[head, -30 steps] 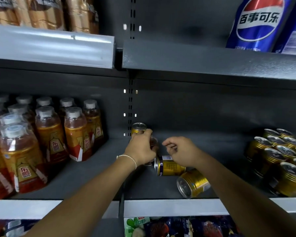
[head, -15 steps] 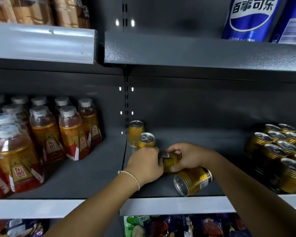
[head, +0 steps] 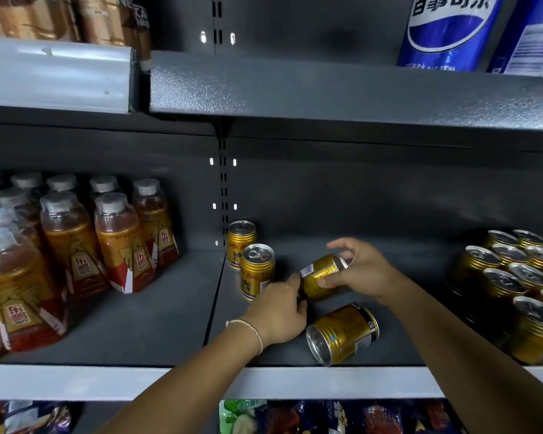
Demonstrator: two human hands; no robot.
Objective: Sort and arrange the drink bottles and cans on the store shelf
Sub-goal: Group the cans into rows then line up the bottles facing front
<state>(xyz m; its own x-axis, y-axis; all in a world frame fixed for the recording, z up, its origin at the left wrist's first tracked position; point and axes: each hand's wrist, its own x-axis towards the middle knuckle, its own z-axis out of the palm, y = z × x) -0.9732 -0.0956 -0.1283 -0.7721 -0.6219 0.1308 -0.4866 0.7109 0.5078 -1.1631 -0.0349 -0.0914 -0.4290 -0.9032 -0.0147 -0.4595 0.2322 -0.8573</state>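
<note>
Both hands hold one gold can (head: 322,272), tilted and raised just off the dark shelf floor (head: 157,311). My right hand (head: 361,270) grips its upper end and my left hand (head: 279,308) grips its lower end. Two gold cans stand upright in a line at the shelf's left: one at the back (head: 241,242), one in front of it (head: 256,269). Another gold can (head: 342,333) lies on its side near the front edge, just right of my left hand.
A block of upright gold cans (head: 514,286) fills the right end of the shelf. Orange drink bottles (head: 119,242) with grey caps stand in rows at the left. The upper shelf (head: 326,89) overhangs, carrying blue Pepsi bottles (head: 449,29). Snack packets (head: 295,418) lie below.
The can that lay on its side between my hands has been lifted and tilted up, with both hands on it. The second upright can now stands uncovered behind my left hand.
</note>
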